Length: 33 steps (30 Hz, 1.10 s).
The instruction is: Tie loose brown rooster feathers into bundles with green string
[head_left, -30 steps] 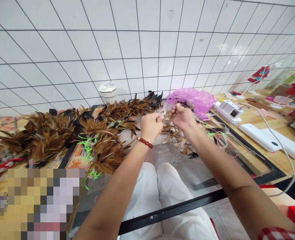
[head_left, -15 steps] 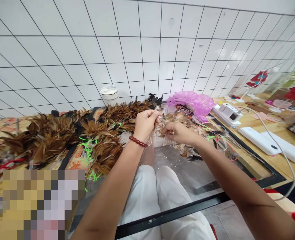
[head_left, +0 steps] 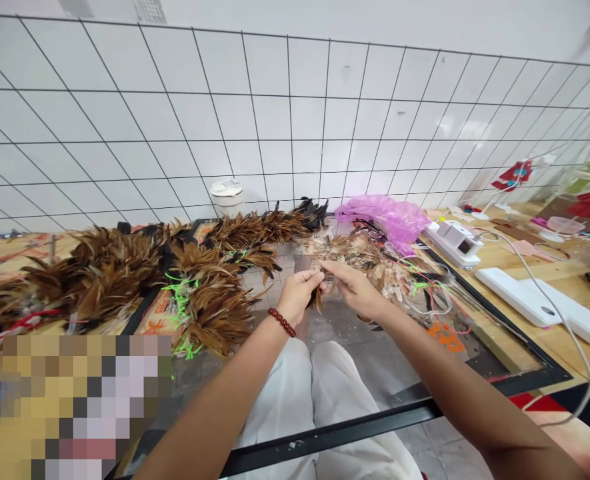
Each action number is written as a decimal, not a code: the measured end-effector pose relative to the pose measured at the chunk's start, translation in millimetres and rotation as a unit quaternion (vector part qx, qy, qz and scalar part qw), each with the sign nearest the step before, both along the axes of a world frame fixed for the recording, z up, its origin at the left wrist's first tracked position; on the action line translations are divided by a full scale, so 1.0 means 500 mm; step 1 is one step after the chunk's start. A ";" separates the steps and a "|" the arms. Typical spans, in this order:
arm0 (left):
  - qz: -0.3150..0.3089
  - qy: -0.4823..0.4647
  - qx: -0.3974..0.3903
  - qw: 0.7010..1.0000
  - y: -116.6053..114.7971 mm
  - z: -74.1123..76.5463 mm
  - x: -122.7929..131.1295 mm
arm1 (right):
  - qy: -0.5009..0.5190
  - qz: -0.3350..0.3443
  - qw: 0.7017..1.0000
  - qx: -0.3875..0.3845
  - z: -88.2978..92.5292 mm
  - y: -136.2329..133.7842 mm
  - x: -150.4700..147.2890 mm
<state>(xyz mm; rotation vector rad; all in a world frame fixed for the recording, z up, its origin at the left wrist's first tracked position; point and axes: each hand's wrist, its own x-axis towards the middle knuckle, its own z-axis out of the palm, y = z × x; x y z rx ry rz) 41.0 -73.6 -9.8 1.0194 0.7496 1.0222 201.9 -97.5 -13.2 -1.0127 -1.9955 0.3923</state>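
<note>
My left hand [head_left: 299, 293], with a red bead bracelet [head_left: 282, 322] at the wrist, is closed in a pinch on a small bunch of brown feathers [head_left: 317, 301]. Dark tips poke out below its fingers. Fingers bent together, my right hand [head_left: 357, 288] meets it at the top of the bunch; the exact grip there is partly hidden. Just beyond my right hand spreads a heap of loose pale-brown feathers [head_left: 362, 257]. To the left lie thick brown feather bundles [head_left: 219, 310] with bright green ties [head_left: 179, 293].
A black-edged glass tabletop [head_left: 335, 427] spans over my knees. Behind the loose feathers sits a purple plastic bag [head_left: 385, 217]. A white lidded container [head_left: 227, 197] stands by the tiled wall. On the right are white power strips [head_left: 519, 297] and a trailing cable [head_left: 562, 310].
Both hands have come down and closer to me, away from the loose heap. My right hand has moved in against my left fingertips, where dark feathers now show.
</note>
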 end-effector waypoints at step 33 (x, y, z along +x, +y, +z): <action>-0.144 -0.068 -0.136 0.978 -0.037 0.013 0.000 | 0.345 -0.013 0.909 -0.232 0.020 -0.029 -0.010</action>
